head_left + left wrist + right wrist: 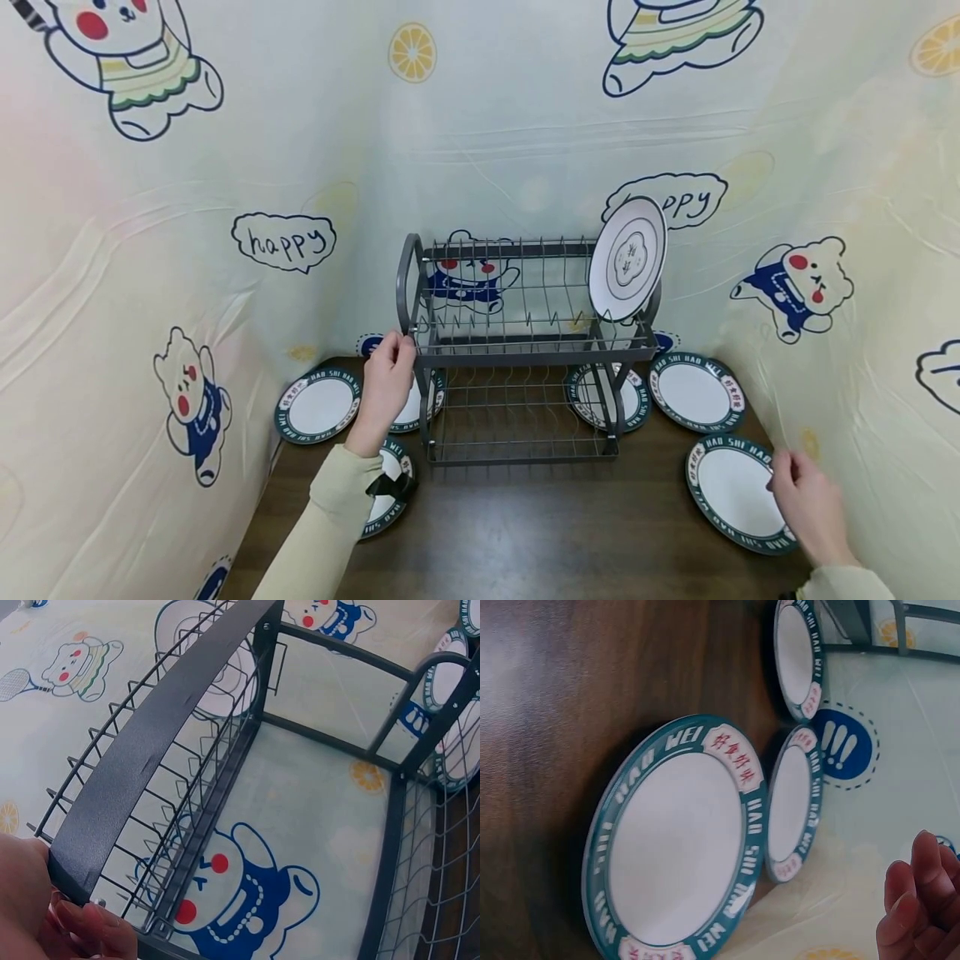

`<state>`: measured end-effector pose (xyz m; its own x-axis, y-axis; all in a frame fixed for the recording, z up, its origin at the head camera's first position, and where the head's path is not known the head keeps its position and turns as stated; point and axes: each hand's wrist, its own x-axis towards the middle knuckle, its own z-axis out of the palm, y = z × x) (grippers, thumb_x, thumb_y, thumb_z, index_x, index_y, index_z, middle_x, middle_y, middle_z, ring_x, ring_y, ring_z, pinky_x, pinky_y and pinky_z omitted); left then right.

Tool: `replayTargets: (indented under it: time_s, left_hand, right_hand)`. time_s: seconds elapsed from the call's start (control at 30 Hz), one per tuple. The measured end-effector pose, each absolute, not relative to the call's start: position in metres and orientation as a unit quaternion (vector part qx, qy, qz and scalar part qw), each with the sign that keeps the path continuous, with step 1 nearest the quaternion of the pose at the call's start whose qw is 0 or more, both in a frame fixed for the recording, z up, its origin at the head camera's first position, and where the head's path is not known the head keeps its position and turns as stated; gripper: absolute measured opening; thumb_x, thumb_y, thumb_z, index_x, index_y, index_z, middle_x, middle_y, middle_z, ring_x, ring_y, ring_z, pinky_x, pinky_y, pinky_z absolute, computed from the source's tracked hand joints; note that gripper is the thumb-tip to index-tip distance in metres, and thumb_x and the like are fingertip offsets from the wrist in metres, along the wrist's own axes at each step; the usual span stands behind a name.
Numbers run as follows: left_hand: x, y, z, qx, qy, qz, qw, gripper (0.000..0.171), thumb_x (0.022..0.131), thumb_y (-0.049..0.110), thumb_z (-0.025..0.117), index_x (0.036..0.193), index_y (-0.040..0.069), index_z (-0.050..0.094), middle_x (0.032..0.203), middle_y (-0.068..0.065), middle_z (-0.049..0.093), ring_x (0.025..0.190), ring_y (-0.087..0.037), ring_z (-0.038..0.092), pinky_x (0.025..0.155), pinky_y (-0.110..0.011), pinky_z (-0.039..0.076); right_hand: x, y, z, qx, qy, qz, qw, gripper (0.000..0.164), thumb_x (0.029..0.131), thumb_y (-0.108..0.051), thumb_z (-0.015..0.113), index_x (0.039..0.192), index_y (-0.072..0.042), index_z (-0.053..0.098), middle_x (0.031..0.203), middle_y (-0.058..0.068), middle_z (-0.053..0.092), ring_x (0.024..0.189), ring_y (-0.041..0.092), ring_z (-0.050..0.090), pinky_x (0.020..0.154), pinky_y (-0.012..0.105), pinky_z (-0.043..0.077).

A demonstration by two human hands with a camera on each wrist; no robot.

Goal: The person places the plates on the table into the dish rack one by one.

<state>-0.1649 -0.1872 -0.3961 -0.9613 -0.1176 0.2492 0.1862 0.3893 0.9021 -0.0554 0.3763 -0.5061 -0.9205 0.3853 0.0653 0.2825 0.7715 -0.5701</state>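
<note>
A dark metal two-tier dish rack (pixel 536 360) stands at the back of the table. My left hand (pixel 386 387) grips the left end of its upper tier, and the left wrist view shows fingers (pixel 97 926) curled at the frame's edge. One white plate (pixel 628 258) with dark rings stands tilted at the right end of the upper tier. My right hand (pixel 813 508) is by the right edge of the nearest green-rimmed plate (pixel 735 486). Those fingers (pixel 922 870) are loosely bent with nothing between them, apart from the plates in the right wrist view.
More green-rimmed plates lie on the brown table (pixel 517 533): one at the back right (pixel 696 392), one at the far left (pixel 318 406), others partly behind the rack or my left arm. A patterned cloth (pixel 480 158) encloses the back and sides.
</note>
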Motion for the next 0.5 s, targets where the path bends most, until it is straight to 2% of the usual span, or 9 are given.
replayTargets:
  time_s: [0.5]
  left_hand:
    - [-0.165, -0.187, -0.396, -0.021, -0.823, -0.55, 0.14, 0.03, 0.11, 0.026, 0.04, 0.088, 0.009, 0.05, 0.069, -0.005, 0.045, 0.055, -0.023, 0.044, 0.048, -0.028, 0.035]
  right_hand:
    - [-0.047, 0.39, -0.525, -0.232, -0.93, 0.281, 0.044, 0.053, 0.109, -0.038, 0.026, 0.091, -0.002, 0.06, 0.074, 0.007, 0.067, 0.067, 0.023, 0.055, 0.06, 0.035, 0.039]
